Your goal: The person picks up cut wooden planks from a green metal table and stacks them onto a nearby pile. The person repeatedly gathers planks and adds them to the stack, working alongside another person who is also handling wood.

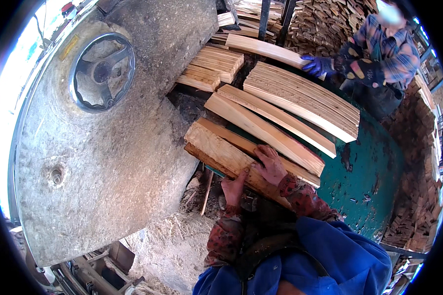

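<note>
A pale wooden board [219, 147] with a rough brown near edge lies in front of me. My left hand [235, 189] is closed on its near edge, the lower fingers out of sight beneath. Farther along, my right hand [270, 166] is closed over the top and far side of the same board, fingers bent. Just beyond lies a narrower brown board [231, 137], partly under my right hand's fingertips. Two more loose boards, a thick pale one [266, 131] and a slimmer one [280, 117], lie behind it.
A large grey machine cover [128, 182] with a metal handwheel [102, 72] stands at left. On the green table [364, 172] sits a row of boards [302, 96]; shorter pieces [214, 64] are beside it. Across, a co-worker's gloved hand [317, 65] holds a long board [266, 48]. Wood piles stand behind.
</note>
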The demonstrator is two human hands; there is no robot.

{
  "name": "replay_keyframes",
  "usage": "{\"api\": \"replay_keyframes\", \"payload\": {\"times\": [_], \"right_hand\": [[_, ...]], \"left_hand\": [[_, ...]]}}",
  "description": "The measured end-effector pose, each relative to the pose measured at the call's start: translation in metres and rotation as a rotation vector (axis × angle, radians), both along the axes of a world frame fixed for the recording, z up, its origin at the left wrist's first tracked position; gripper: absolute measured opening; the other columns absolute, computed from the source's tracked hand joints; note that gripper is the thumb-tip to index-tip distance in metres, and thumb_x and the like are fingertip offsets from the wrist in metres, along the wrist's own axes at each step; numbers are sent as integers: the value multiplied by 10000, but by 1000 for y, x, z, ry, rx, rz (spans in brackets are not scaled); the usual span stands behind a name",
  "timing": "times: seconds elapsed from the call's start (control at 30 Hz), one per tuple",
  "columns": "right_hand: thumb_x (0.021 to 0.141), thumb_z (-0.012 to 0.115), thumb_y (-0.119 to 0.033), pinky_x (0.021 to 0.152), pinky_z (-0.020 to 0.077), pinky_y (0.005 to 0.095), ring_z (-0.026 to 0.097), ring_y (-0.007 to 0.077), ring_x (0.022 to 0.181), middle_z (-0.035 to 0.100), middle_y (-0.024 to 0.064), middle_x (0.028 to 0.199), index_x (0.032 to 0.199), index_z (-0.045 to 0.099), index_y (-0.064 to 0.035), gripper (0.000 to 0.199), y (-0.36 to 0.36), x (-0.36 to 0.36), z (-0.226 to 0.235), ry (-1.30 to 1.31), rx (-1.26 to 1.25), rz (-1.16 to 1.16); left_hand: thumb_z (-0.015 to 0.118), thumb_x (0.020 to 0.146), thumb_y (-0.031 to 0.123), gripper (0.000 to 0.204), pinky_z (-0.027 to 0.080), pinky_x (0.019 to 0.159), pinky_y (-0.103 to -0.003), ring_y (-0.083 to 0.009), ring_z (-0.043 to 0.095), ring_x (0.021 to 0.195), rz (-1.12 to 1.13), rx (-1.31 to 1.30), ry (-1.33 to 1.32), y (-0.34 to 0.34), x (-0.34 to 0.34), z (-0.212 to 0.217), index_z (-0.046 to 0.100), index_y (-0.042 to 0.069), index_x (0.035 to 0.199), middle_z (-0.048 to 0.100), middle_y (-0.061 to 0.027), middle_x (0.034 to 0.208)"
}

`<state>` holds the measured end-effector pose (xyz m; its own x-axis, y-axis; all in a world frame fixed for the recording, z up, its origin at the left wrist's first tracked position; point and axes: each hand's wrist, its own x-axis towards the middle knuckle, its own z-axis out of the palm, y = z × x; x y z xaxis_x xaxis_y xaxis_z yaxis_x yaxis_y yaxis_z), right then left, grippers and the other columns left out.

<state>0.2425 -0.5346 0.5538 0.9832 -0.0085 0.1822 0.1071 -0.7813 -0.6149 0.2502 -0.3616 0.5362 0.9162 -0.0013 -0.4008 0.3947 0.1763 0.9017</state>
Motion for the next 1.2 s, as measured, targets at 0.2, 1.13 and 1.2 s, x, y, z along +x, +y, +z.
{"api": "replay_keyframes", "payload": {"times": [0.2, 1.13, 1.2], "right_hand": [[835, 711, -257, 1068, 376, 478, 437, 406, 1266, 484, 219, 1353, 1278, 564, 3, 534, 0, 0, 0, -15, -26, 2], [843, 719, -268, 1082, 374, 471, 438, 395, 1284, 515, 204, 1326, 1227, 590, 18, 496, -1, 0, -1, -51, 39, 13], [841, 719, -260, 1076, 379, 470, 444, 395, 1274, 517, 204, 1321, 1225, 592, 20, 492, -1, 0, 1, -47, 49, 16]], "left_hand": [[837, 783, 201, 448, 536, 679, -273, -139, 641, 815, 3, -39, -9, 0, -1, 3, 658, -81, 1080, 701, -89, 988], [823, 795, 149, 418, 522, 787, -282, -139, 629, 902, 13, -56, -23, 0, 0, -5, 651, -75, 1104, 685, -88, 1056], [820, 796, 139, 416, 524, 793, -282, -143, 630, 905, 8, -65, -28, -1, 0, 4, 648, -74, 1110, 684, -92, 1066]]}}
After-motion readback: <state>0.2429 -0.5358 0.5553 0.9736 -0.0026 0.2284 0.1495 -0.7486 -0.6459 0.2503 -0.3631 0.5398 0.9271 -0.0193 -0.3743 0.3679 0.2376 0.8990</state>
